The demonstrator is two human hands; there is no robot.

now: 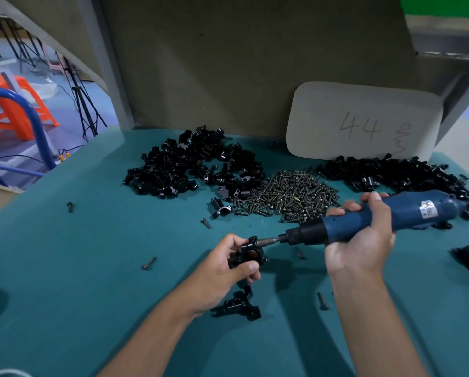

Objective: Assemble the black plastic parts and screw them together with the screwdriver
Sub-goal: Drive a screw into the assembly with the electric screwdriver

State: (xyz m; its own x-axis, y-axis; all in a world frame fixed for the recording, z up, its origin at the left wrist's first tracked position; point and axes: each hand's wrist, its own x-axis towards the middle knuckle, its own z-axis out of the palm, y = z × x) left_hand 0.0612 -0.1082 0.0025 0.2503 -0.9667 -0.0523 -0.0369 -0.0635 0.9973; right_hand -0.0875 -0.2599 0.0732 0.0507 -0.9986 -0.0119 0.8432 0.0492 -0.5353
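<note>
Left hand [228, 263] fingers clamp the black plastic part [245, 254] — right hand [364, 240] grips the screwdriver [364, 216], bit against it.

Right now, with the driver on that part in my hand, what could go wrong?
The left hand pinches the black part in the air, so the electric screwdriver could twist it loose. The bit sits near the fingertips and might slip onto them. Loose screws on the mat could roll off.

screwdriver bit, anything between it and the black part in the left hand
Nothing visible: the blue electric screwdriver in the right hand has its bit right at the black plastic part that the left hand holds.
</note>
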